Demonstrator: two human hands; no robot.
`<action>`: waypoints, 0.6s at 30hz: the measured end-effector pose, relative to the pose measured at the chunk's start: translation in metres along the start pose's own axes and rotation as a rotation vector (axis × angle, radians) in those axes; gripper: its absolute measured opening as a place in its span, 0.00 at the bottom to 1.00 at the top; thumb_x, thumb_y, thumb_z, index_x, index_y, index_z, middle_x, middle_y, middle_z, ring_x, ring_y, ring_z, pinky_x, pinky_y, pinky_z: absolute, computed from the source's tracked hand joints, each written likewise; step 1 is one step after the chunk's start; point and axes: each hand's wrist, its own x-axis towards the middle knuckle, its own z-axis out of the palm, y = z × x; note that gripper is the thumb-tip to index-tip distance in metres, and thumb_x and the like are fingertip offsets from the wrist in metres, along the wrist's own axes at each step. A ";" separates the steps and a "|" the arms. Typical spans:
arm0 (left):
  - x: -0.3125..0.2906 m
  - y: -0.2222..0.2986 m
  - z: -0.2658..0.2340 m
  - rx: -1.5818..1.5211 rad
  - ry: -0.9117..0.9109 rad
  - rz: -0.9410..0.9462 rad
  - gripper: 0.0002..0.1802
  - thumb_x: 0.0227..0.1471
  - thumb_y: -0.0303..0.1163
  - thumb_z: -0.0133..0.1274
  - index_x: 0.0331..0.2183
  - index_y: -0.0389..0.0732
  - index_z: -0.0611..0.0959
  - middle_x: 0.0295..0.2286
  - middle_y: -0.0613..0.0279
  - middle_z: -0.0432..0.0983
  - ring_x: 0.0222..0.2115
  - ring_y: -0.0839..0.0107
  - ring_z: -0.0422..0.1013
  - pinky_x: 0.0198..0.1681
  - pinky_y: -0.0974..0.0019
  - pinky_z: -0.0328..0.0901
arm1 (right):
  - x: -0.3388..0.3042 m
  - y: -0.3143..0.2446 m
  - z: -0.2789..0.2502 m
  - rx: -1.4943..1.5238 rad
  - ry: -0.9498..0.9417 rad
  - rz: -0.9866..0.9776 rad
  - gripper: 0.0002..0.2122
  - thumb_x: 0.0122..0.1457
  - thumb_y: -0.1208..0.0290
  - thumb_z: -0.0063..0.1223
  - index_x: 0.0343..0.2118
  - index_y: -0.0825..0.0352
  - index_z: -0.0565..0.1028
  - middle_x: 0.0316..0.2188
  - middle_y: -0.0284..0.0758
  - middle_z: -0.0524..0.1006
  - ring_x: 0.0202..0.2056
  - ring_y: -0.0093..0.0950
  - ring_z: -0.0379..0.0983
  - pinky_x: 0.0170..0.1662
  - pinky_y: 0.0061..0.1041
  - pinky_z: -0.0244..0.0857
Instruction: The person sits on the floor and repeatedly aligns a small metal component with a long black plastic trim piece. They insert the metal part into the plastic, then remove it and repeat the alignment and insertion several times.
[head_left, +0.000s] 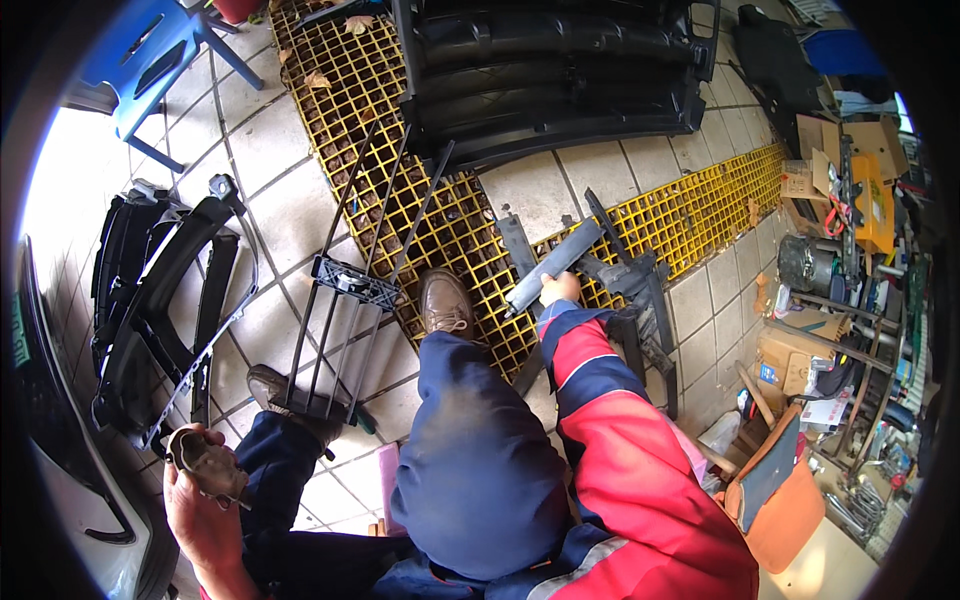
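My left hand (200, 505) is closed around a small, rounded metal part (208, 466), brownish-grey with a dark hollow at its top. It is raised at the lower left, beside my bent leg. My right hand (560, 290) reaches forward and grips a long grey piece (556, 262) with a narrow dark tip at its near left end; its exact kind is unclear. Just beyond and right of that hand lies a black bracket-like part (632, 278) with several arms, partly over the yellow grating. The fingers' undersides are hidden on the right hand.
Yellow floor grating (450, 225) crosses the tiles between my feet and a large black plastic panel (550, 75). A black rod frame (352, 282) stands over my left shoe. Black trim pieces (160, 300) lie left, near a car. Right are a chair (765, 490), cardboard boxes (800, 345) and tools.
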 end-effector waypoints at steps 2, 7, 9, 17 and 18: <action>-0.001 0.001 -0.001 -0.004 -0.031 0.013 0.37 0.61 0.40 0.64 0.62 0.31 0.70 0.53 0.45 0.74 0.48 0.60 0.76 0.47 0.61 0.77 | -0.012 -0.005 -0.009 0.160 0.033 -0.011 0.17 0.59 0.63 0.69 0.46 0.69 0.82 0.45 0.48 0.85 0.48 0.46 0.82 0.53 0.40 0.73; -0.008 -0.001 -0.009 0.020 -0.052 0.066 0.32 0.59 0.37 0.61 0.60 0.33 0.74 0.50 0.50 0.77 0.48 0.64 0.76 0.50 0.63 0.73 | -0.074 -0.066 -0.078 0.476 0.082 -0.048 0.10 0.63 0.72 0.64 0.46 0.69 0.81 0.38 0.43 0.85 0.36 0.36 0.83 0.41 0.36 0.75; -0.013 0.000 -0.011 -0.007 -0.111 0.028 0.28 0.61 0.38 0.61 0.59 0.35 0.75 0.49 0.51 0.78 0.47 0.63 0.77 0.50 0.60 0.74 | -0.114 -0.118 -0.123 1.006 -0.015 -0.174 0.03 0.67 0.78 0.59 0.40 0.70 0.79 0.29 0.32 0.79 0.23 0.21 0.74 0.25 0.24 0.71; -0.020 0.020 0.027 -0.221 -0.404 0.037 0.25 0.66 0.48 0.57 0.58 0.44 0.77 0.53 0.51 0.78 0.49 0.53 0.77 0.51 0.46 0.74 | -0.334 -0.328 -0.345 1.252 -0.361 -0.943 0.07 0.65 0.73 0.65 0.44 0.66 0.80 0.36 0.31 0.83 0.31 0.18 0.79 0.31 0.19 0.77; -0.021 0.024 0.031 -0.240 -0.442 0.056 0.27 0.66 0.48 0.58 0.59 0.44 0.76 0.53 0.50 0.77 0.50 0.51 0.77 0.53 0.44 0.74 | -0.366 -0.345 -0.358 1.254 -0.455 -1.032 0.07 0.65 0.74 0.64 0.44 0.66 0.80 0.36 0.31 0.83 0.32 0.19 0.80 0.31 0.19 0.77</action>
